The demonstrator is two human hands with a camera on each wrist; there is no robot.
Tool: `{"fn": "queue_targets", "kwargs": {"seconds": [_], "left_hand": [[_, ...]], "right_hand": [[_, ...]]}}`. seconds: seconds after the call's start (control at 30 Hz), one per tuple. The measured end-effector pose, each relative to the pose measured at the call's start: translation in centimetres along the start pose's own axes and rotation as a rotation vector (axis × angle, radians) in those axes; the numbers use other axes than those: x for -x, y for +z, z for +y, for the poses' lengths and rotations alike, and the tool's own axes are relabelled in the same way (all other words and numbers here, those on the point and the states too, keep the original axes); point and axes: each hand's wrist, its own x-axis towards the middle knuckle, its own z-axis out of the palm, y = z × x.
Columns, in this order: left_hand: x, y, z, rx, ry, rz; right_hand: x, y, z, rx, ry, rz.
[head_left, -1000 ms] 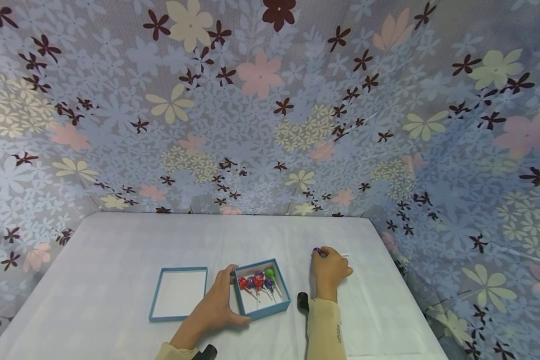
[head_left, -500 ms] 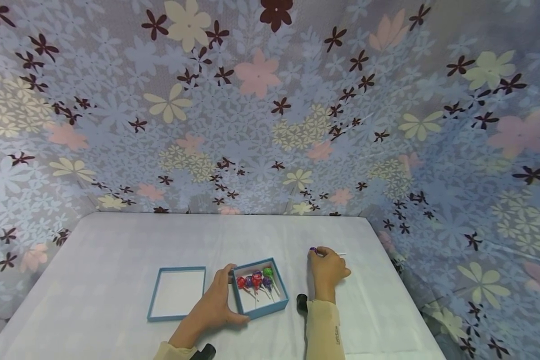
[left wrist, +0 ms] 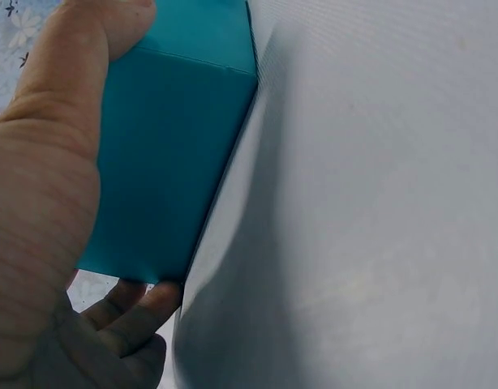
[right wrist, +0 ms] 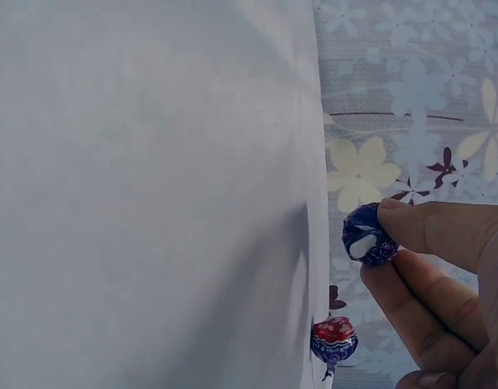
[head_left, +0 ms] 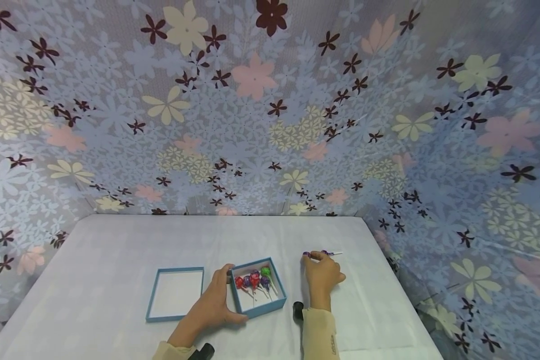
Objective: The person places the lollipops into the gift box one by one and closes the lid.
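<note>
My left hand [head_left: 212, 304] grips the blue open box [head_left: 265, 311], thumb at its near corner and fingers along its far left side. Inside lie several lollipops: red ones [head_left: 254, 279], purple ones and a green one [head_left: 265, 271]. In the left wrist view the teal outer wall [left wrist: 168, 162] sits between thumb and fingers. My right hand [head_left: 322, 278], to the right of the box, pinches a purple-wrapped lollipop [right wrist: 369, 235] by its head between thumb and fingertips; its stick is hidden. Another lollipop [right wrist: 335, 339], red and blue, lies on the table just beyond that hand.
A shallow blue-edged box lid [head_left: 175, 294] with a white inside lies to the left of my left hand. The table [head_left: 117, 250] has a white cloth. Flowered fabric [head_left: 252, 125] hangs behind it and along the right side.
My right hand has moved a little left with the pinched lollipop, uncovering the other lollipop on the table behind it. The left hand stays on the box; the head view shifts slightly.
</note>
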Motion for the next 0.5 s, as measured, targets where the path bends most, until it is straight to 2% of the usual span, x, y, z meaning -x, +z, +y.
{"fn": "queue_targets", "kwargs": {"seconds": [0.17,0.5], "left_hand": [[0.0,-0.1,0.0,0.002,0.009,0.002],[0.0,0.0,-0.2,0.001,0.003,0.001]], "right_hand": [[0.7,0.0,-0.5,0.005,0.003,-0.002],[2.0,-0.3,-1.2,-0.051,-0.051,0.021]]}}
